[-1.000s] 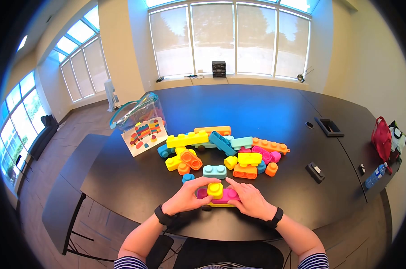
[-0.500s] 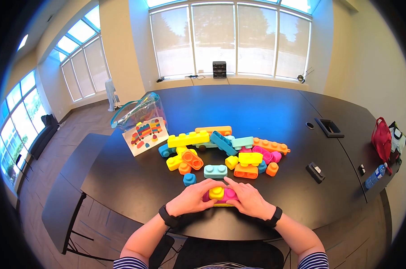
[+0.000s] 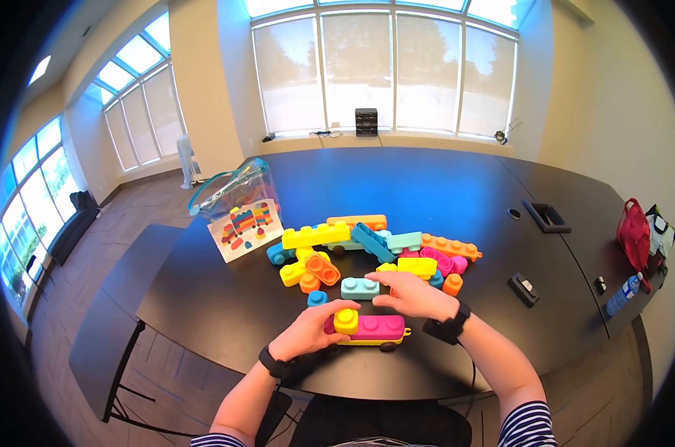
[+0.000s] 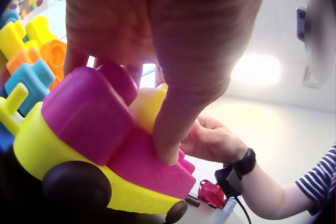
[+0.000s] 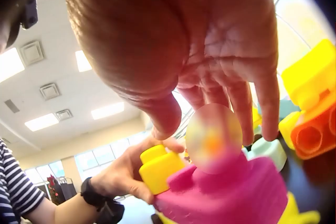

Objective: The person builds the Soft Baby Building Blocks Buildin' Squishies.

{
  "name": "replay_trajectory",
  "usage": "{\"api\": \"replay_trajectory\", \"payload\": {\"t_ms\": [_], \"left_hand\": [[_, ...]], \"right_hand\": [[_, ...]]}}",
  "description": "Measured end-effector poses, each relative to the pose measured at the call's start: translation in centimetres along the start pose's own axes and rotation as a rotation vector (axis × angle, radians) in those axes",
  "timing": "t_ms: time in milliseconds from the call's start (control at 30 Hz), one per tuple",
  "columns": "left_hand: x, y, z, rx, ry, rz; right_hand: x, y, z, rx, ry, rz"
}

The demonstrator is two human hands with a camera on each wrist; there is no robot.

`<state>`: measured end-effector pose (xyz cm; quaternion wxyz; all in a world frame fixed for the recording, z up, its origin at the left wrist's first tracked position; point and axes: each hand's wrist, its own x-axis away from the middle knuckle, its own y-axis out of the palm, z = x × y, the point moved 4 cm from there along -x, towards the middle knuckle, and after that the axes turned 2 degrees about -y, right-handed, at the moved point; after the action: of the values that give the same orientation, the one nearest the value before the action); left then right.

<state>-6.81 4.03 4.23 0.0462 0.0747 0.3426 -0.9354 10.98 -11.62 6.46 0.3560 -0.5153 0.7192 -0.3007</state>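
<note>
My left hand [image 3: 306, 332] holds a small yellow building block [image 3: 345, 321] between its thumb and fingers. This block sits on top of a toy wagon with a yellow base [image 4: 136, 192] and dark wheels [image 4: 77, 187]. Along the base lie a purple block [image 4: 86, 116] and a magenta block [image 3: 382, 325]; the thumb tip reaches down over the magenta one. Beyond the wagon is my right hand [image 3: 419, 296], its fingers extended and holding nothing. Its fingertips are beside a pale teal two-stud block [image 3: 360, 288] on the table.
Several loose blocks form a heap behind, among them a long yellow block [image 3: 315, 235] and an orange bar [image 3: 450, 246]. A blue block [image 3: 317, 299] is left of the teal one. Further left stand a picture card [image 3: 245, 229] and clear bag [image 3: 244, 188]. A water bottle [image 3: 623, 294] is right.
My right hand has left the wagon and moved forward to the teal block, uncovering the wagon's right end. The yellow block and left hand have shifted slightly left.
</note>
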Motion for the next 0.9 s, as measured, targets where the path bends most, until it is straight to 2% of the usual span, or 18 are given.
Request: {"api": "replay_trajectory", "payload": {"t_ms": [33, 167, 267, 433, 600, 733, 767, 900], "left_hand": [[0.2, -0.1, -0.1, 0.0, -0.042, -0.001], [0.7, 0.0, -1.2, -0.027, 0.068, 0.147], [0.8, 0.0, -1.9, -0.001, -0.019, 0.128], [0.8, 0.0, -1.5, 0.017, -0.019, 0.149], [0.7, 0.0, -1.6, 0.015, -0.034, 0.146], [0.6, -0.1, -1.8, 0.009, -0.043, 0.148], [0.7, -0.1, -1.8, -0.002, -0.046, 0.149], [0.8, -0.3, -1.8, 0.005, -0.05, 0.152]], "right_hand": [[-0.9, 0.3, 0.8, 0.028, -0.029, 0.017], [-4.2, 2.3, 3.9, 0.134, -0.084, 0.028], [-5.3, 3.0, 4.5, 0.128, 0.08, -0.111], [-5.6, 4.9, 5.4, 0.282, -0.051, -0.007], [-4.5, 5.1, 5.6, 0.268, -0.034, 0.002], [-3.1, 2.3, 4.3, 0.13, -0.107, 0.168], [-2.4, 0.6, 2.7, 0.04, -0.069, 0.217], [1.6, -3.4, -1.4, -0.088, -0.041, 0.232]]}}
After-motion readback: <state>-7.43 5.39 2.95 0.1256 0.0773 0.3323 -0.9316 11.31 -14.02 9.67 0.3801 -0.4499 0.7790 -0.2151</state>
